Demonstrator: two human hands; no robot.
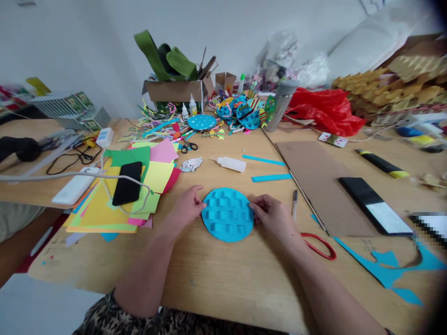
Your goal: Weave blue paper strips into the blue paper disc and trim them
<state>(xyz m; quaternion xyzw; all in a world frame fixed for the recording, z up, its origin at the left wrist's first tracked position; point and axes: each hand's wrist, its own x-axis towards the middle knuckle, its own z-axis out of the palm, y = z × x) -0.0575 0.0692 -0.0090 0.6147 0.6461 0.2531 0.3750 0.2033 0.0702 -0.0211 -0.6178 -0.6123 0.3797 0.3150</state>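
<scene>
A round blue paper disc (228, 215) with rows of raised paper bumps is in front of me, near the table's front. My left hand (190, 204) pinches its left edge between thumb and finger. At the right edge, my right hand (270, 211) grips it the same way. Beyond the disc lies a white glue bottle (231, 164), with a crumpled-looking paper cutout (191, 164) to its left. Two blue paper strips (271, 178) are at the back right of the disc. A pen (295, 204) and red-handled scissors (319, 245) lie beside my right hand and forearm.
Stacked coloured paper (94, 211) with a black phone (127, 183) is on the left. Brown cardboard (310, 186) lies right, near blue paper scraps (387, 274). Small black scissors (189, 147), a steel flask (280, 104) and a cardboard box (174, 90) stand farther back. Another person's arm (28, 237) is at left.
</scene>
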